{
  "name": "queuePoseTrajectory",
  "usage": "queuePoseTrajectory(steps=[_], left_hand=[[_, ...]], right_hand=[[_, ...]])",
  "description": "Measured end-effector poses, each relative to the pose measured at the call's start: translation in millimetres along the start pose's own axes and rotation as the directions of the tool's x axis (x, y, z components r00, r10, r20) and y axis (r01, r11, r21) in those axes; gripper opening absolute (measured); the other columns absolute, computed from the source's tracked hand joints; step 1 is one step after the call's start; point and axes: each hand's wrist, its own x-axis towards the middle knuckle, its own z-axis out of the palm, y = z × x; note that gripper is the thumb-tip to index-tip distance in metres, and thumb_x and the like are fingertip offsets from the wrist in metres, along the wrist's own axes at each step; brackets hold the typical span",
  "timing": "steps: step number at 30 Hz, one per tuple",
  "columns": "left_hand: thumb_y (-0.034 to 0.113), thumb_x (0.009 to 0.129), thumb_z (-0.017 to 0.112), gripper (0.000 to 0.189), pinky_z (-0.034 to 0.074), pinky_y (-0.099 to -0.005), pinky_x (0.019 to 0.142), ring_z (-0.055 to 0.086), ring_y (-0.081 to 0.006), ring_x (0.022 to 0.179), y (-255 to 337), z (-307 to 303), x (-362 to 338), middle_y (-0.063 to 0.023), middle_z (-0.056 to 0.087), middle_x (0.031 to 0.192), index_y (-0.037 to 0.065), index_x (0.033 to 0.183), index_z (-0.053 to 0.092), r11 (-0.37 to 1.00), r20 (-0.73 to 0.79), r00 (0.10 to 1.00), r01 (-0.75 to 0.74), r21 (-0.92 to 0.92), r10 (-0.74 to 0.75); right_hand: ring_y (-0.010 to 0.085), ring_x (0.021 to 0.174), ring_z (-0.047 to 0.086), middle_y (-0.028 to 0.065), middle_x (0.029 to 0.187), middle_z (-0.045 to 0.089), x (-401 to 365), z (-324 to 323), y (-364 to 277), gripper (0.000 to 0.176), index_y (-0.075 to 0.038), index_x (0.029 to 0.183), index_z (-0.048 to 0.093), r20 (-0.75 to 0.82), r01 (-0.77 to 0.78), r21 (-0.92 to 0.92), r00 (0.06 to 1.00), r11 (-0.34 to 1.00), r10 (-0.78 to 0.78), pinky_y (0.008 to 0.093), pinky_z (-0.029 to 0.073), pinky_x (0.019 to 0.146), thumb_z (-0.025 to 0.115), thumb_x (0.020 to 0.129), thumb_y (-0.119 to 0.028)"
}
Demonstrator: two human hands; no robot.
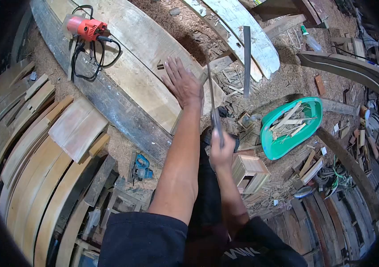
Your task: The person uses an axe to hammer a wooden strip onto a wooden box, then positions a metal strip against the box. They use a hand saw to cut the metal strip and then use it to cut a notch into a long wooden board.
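Note:
My left hand [183,85] lies flat on a pale wooden board [147,42], palm down near its end, fingers stretched out. My right hand [223,151] is closed around the handle of a handsaw [212,95]. The saw's blade is seen nearly edge-on as a thin dark strip pointing away from me, just right of my left hand, and it overlaps the board's end in this view. A small dark slot shows in the board by my left fingertips.
A red power tool [89,29] with a black cord rests on the boards. Right of me sits a green tub [267,149] of wood scraps. A blue power tool [142,168] and a wooden box [254,171] are on the shavings-covered floor. Curved planks [42,178] are stacked at left.

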Motion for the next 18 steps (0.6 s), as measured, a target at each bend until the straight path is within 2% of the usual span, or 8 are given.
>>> queuePoseTrajectory(steps=[1,3,6,9,13,14,16,18], left_hand=[[0.022,0.095,0.048,0.061,0.007,-0.0551,0.12,0.016,-0.0307,0.151,1.4,0.9,2.2,-0.014,0.022,0.162,0.008,0.151,0.03,1.0,0.0,1.0,-0.001,-0.011,0.001],[0.021,0.095,0.047,0.06,0.006,-0.0552,0.12,0.015,-0.0318,0.151,-1.3,2.6,-0.2,-0.0146,0.022,0.162,0.008,0.151,0.03,1.0,0.005,1.0,0.001,-0.02,-0.001],[0.021,0.096,0.047,0.06,0.006,-0.0551,0.12,0.015,-0.0321,0.151,-0.5,-0.8,0.2,-0.0147,0.02,0.162,0.008,0.152,0.029,1.0,0.028,1.0,0.002,-0.016,-0.002],[0.02,0.096,0.047,0.059,0.006,-0.0549,0.12,0.015,-0.0328,0.151,2.3,-5.1,1.1,-0.0154,0.02,0.162,0.008,0.152,0.029,1.0,0.039,0.999,0.006,-0.021,-0.005],[0.019,0.097,0.045,0.057,0.006,-0.0551,0.12,0.015,-0.0334,0.15,0.8,-3.9,0.0,-0.0163,0.021,0.161,0.006,0.151,0.03,0.999,0.031,0.999,0.008,-0.04,-0.007],[0.019,0.097,0.045,0.056,0.006,-0.0551,0.12,0.016,-0.0334,0.15,-0.3,-5.5,-3.6,-0.0164,0.021,0.161,0.006,0.15,0.031,1.0,0.043,0.999,0.008,-0.029,-0.007],[0.019,0.097,0.045,0.056,0.007,-0.0551,0.12,0.016,-0.0332,0.15,5.3,-5.5,6.0,-0.0164,0.022,0.161,0.006,0.15,0.031,0.999,0.024,1.0,0.001,-0.041,0.0],[0.019,0.098,0.044,0.055,0.006,-0.055,0.12,0.016,-0.0328,0.15,3.9,-9.1,1.0,-0.0164,0.022,0.161,0.005,0.149,0.032,0.998,0.032,0.999,0.0,-0.061,0.002]], right_hand=[[0.0092,0.05,0.044,0.0063,0.054,0.046,-19.1,-3.1,3.0,0.031,-0.002,0.071,0.055,-0.042,-0.015,0.051,0.999,0.999,0.017,0.0305,0.036,0.049,0.059,0.095,-0.021],[0.0098,0.051,0.043,0.0073,0.054,0.045,-7.8,-7.9,2.1,0.03,-0.002,0.072,0.055,0.005,-0.027,0.074,1.0,0.997,0.027,0.031,0.036,0.049,0.058,0.095,-0.02],[0.0104,0.052,0.042,0.007,0.055,0.044,58.4,12.0,0.1,0.029,-0.001,0.074,0.057,0.056,-0.053,0.029,0.997,0.998,0.051,0.0309,0.035,0.049,0.057,0.096,-0.02],[0.0106,0.053,0.042,0.0056,0.056,0.044,39.1,4.6,-13.8,0.03,0.0,0.075,0.057,0.035,0.033,-0.04,0.999,0.999,-0.031,0.0307,0.034,0.049,0.057,0.096,-0.021],[0.011,0.052,0.041,0.0059,0.055,0.041,-13.8,-12.4,-23.4,0.032,0.001,0.074,0.055,0.004,-0.054,0.065,0.999,0.996,0.054,0.0315,0.035,0.049,0.058,0.096,-0.023],[0.0103,0.053,0.042,0.0044,0.055,0.042,-8.8,-9.7,-19.4,0.034,0.001,0.073,0.055,0.015,-0.072,0.05,0.997,0.996,0.072,0.0307,0.035,0.049,0.057,0.097,-0.024],[0.009,0.055,0.042,0.0013,0.056,0.044,56.3,11.9,-16.6,0.037,0.001,0.072,0.055,0.038,-0.067,0.031,0.997,0.997,0.066,0.0291,0.035,0.05,0.056,0.097,-0.027],[0.008,0.056,0.043,-0.0006,0.056,0.045,55.1,10.6,-13.8,0.039,0.0,0.072,0.055,0.046,-0.081,0.02,0.996,0.997,0.08,0.0282,0.035,0.05,0.055,0.098,-0.029]])
